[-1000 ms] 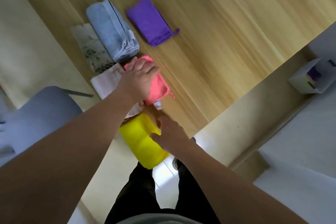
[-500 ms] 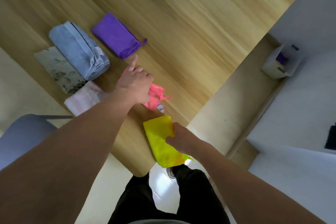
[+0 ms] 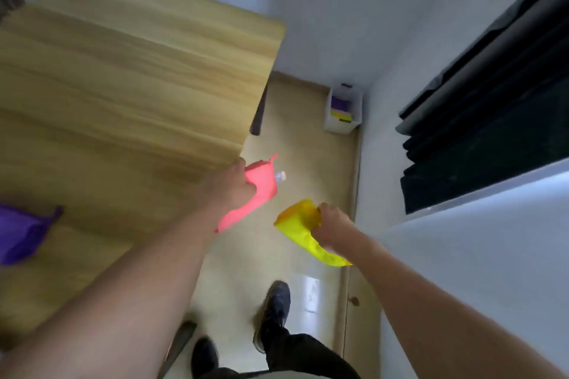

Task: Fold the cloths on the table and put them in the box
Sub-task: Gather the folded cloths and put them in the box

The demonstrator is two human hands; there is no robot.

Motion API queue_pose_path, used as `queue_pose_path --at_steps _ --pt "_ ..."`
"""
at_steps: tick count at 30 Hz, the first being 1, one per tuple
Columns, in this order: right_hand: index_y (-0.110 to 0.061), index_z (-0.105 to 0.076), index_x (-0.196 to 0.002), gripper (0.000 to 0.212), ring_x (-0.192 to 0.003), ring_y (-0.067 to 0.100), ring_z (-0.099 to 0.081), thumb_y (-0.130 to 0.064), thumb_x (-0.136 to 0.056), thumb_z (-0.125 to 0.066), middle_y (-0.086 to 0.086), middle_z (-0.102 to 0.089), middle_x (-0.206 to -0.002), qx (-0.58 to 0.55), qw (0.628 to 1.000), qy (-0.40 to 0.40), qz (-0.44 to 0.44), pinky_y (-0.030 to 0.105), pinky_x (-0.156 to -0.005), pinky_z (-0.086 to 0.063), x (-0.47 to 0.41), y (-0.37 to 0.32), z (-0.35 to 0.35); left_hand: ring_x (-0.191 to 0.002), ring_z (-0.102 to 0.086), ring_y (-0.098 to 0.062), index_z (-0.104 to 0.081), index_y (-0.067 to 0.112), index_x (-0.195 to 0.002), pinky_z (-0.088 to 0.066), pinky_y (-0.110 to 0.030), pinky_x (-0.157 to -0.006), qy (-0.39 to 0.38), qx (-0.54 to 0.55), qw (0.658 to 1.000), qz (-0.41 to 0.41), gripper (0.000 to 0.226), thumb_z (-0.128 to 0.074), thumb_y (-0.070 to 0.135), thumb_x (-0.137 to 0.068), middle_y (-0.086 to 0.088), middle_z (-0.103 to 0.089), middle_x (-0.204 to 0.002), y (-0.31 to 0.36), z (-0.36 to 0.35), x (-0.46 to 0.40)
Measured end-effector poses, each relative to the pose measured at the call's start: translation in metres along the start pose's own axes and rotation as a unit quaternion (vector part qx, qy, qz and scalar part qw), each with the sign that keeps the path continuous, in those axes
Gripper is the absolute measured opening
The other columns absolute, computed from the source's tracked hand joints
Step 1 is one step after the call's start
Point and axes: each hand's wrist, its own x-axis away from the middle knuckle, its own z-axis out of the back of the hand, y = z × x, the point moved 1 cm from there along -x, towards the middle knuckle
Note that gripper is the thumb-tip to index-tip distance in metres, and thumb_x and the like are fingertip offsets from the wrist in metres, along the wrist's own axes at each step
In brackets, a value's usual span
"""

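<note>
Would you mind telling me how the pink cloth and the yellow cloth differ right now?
The pink cloth is held by the left hand at the table's edge; the yellow cloth is gripped by the right hand over the floor. A white tag shows on the pink cloth, none on the yellow. Both are folded and off the table.

Folded pink cloth point(image 3: 260, 194) and yellow cloth point(image 3: 300, 231), both aloft.

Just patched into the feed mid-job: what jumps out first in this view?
Two bright folded cloths held out past the table's edge: the left hand grips a pink cloth, the right hand a yellow cloth, both over the floor. Ahead by the wall sits a white box already holding purple and yellow cloth. A purple cloth lies on the wooden table at far left.
</note>
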Motion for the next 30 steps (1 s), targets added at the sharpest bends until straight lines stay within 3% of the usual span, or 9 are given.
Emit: queue_pose_path --at_steps 3,7,11,15,19,26,30 --pt "-0.007 -0.048 -0.118 0.033 -0.118 0.035 -0.048 -0.006 -0.085 -0.044 0.016 -0.051 -0.124 -0.035 0.998 0.048 -0.026 0.036 -0.094 -0.041 -0.015 0.039 0.05 -0.088 -0.055 -0.032 -0.036 0.016 -0.098 -0.039 -0.034 -0.068 0.018 -0.024 0.999 -0.041 0.021 -0.047 0.023 -0.081 -0.01 -0.059 -0.099 0.075 0.011 -0.03" --pt "-0.009 -0.045 -0.106 0.023 -0.117 0.035 -0.046 -0.003 -0.084 -0.043 0.015 -0.051 -0.121 -0.066 0.993 0.085 -0.038 0.035 -0.09 -0.038 -0.039 0.076 0.103 -0.079 -0.048 -0.032 -0.034 0.017 -0.099 -0.038 -0.035 -0.066 0.045 -0.032 0.994 -0.095 0.021 -0.046 0.02 -0.082 -0.007 -0.051 -0.085 0.155 0.027 -0.066" --pt "-0.012 -0.041 -0.099 0.016 -0.117 0.036 -0.046 -0.005 -0.085 -0.04 0.016 -0.051 -0.121 -0.092 0.991 0.087 -0.044 0.036 -0.09 -0.038 -0.078 0.098 0.142 -0.08 -0.054 -0.033 -0.033 0.02 -0.099 -0.041 -0.035 -0.062 0.038 -0.023 0.991 -0.128 0.019 -0.044 0.024 -0.083 -0.004 -0.052 -0.081 0.203 0.038 -0.114" --pt "-0.007 -0.046 -0.115 0.028 -0.115 0.033 -0.049 -0.005 -0.088 -0.038 0.015 -0.053 -0.122 -0.112 0.99 0.075 -0.05 0.03 -0.083 -0.035 -0.133 0.099 0.173 -0.088 -0.055 -0.033 -0.037 0.019 -0.093 -0.046 -0.037 -0.07 0.022 -0.023 0.992 -0.124 0.018 -0.039 0.035 -0.088 -0.007 -0.056 -0.091 0.226 0.053 -0.18" --pt "-0.013 -0.05 -0.113 0.03 -0.102 0.028 -0.054 -0.005 -0.087 -0.04 0.011 -0.058 -0.116 -0.097 0.992 0.068 -0.037 0.028 -0.078 -0.037 -0.2 0.085 0.214 -0.085 -0.051 -0.031 -0.036 0.017 -0.094 -0.041 -0.035 -0.07 0.007 -0.014 0.992 -0.129 0.02 -0.034 0.038 -0.093 -0.011 -0.057 -0.102 0.24 0.077 -0.262" --pt "-0.02 -0.05 -0.103 0.026 -0.105 0.031 -0.057 -0.006 -0.083 -0.043 0.008 -0.061 -0.113 -0.066 0.993 0.082 -0.046 0.03 -0.08 -0.04 -0.306 0.05 0.312 -0.082 -0.051 -0.03 -0.039 0.012 -0.122 -0.035 -0.032 -0.067 -0.018 0.0 0.987 -0.159 0.027 -0.034 0.024 -0.099 -0.02 -0.059 -0.116 0.271 0.138 -0.409" --pt "-0.024 -0.045 -0.099 0.024 -0.102 0.034 -0.056 -0.007 -0.081 -0.043 0.013 -0.058 -0.112 -0.068 0.994 0.074 -0.042 0.03 -0.074 -0.038 -0.35 0.038 0.343 -0.106 -0.057 -0.037 -0.041 0.013 -0.126 -0.035 -0.034 -0.07 -0.023 -0.005 0.975 -0.221 0.029 -0.039 0.015 -0.098 -0.024 -0.058 -0.122 0.296 0.159 -0.464"
